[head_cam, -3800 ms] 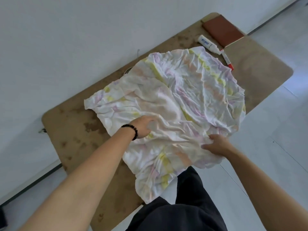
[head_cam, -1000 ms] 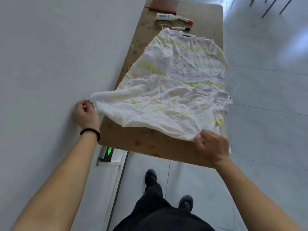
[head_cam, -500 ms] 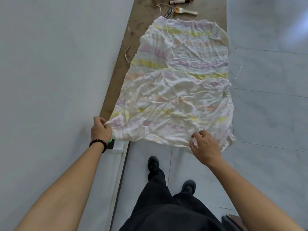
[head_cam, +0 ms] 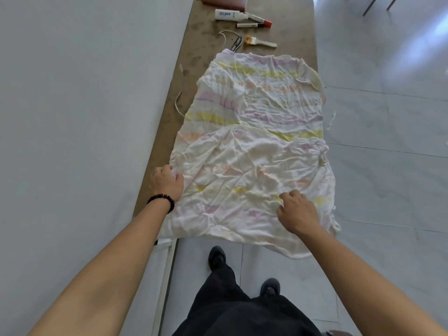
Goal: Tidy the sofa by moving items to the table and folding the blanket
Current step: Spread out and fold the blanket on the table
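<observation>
Booth: Blanket (head_cam: 252, 146) flat out on the table (head_cam: 201, 52), pale cloth with yellow, pink and orange bands, creased all over. It covers the near part of the brown tabletop, and its near edge and right side spill past the table's edges.

Floor: And both hands are on it. The left hand (head_cam: 167, 183), with a dark bead bracelet (head_cam: 162, 201) at the wrist, sits at the blanket's left edge, fingers curled together and clamped on the hem.

Booth: And the right hand (head_cam: 297, 209)?

Floor: Knuckles up on the near right part of the cloth, fingers bent down with their tips in the fabric. Whether they pinch a fold or only press on it, nobody could tell from this angle.

Booth: Now the far end. A small paintbrush (head_cam: 259, 41) lies just past the blanket's far edge, with a dark metal tool (head_cam: 236, 43) just left of it. Farther off are two markers, one red-capped (head_cam: 258, 19) and one plain (head_cam: 249, 25), then a white bottle (head_cam: 228, 15) and a brown notebook (head_cam: 224, 0) cut off by the frame.

Floor: There's a pale cord (head_cam: 178, 104) by the table's left edge, beside the blanket. The white wall (head_cam: 72, 117) runs along the left and grey floor tiles (head_cam: 388, 166) lie to the right. The person's dark trousers (head_cam: 242, 311) and a dark shoe (head_cam: 217, 257) show at the near end.
</observation>
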{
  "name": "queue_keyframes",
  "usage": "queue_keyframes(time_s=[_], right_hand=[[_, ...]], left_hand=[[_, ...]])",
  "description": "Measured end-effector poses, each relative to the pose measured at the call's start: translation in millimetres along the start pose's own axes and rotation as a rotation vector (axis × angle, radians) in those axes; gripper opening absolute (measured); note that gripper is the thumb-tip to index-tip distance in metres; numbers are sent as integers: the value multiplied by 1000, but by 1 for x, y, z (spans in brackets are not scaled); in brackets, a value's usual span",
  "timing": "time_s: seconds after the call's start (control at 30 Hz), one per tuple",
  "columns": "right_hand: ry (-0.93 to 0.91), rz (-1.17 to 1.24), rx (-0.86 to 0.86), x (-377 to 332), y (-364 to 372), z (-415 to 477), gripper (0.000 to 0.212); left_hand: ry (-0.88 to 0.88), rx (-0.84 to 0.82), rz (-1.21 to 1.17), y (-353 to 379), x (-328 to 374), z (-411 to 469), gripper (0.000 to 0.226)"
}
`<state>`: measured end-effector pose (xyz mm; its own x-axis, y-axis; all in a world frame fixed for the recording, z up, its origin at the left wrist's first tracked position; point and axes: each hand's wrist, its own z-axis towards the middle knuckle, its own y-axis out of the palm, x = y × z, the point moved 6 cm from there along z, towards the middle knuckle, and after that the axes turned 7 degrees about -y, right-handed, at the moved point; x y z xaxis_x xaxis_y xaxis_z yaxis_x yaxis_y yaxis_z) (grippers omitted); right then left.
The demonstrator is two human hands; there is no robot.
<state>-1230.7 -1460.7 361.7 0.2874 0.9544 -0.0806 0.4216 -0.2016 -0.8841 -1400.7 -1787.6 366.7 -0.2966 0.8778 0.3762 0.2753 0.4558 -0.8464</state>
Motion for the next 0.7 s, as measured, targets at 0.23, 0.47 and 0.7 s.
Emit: queue_keyframes(time_s=[0.23,0.47,0.7], right_hand=[[-74,33,43,-1,-36,54,40],[-125,159,123,27,-68,127,38],[-253,116,13,38,-73,200,46]], left_hand=[[-197,-99,-39,24,46,59,52],[-161,-45,-159,32,69,59,17],[-300,10,-353,6,83,45,15]])
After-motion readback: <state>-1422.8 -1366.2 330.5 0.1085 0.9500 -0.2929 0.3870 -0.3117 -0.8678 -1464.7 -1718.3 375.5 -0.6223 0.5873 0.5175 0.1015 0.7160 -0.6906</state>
